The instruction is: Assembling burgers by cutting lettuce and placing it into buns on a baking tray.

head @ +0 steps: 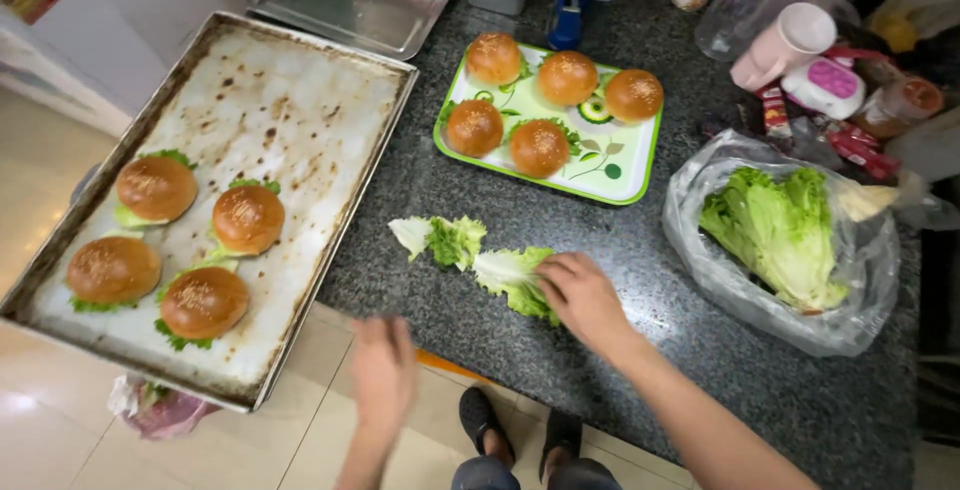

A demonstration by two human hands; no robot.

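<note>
Left hand [384, 370] motion-blurred below the counter edge; finger state cannot be told. Right hand [580, 295] pinches a lettuce leaf [510, 275] on the granite counter [620, 240], partly covering it. Bagged lettuce [780, 230] lies near, to the right.

Head-worn camera, steep downward look at a kitchen counter

Set above and just in front of a dark granite countertop [600, 240], facing down and slightly forward; close enough to fill the frame from baking tray [300, 100] on the left to lettuce bag [700, 200] on the right, floor tiles below. Single view only.
</note>
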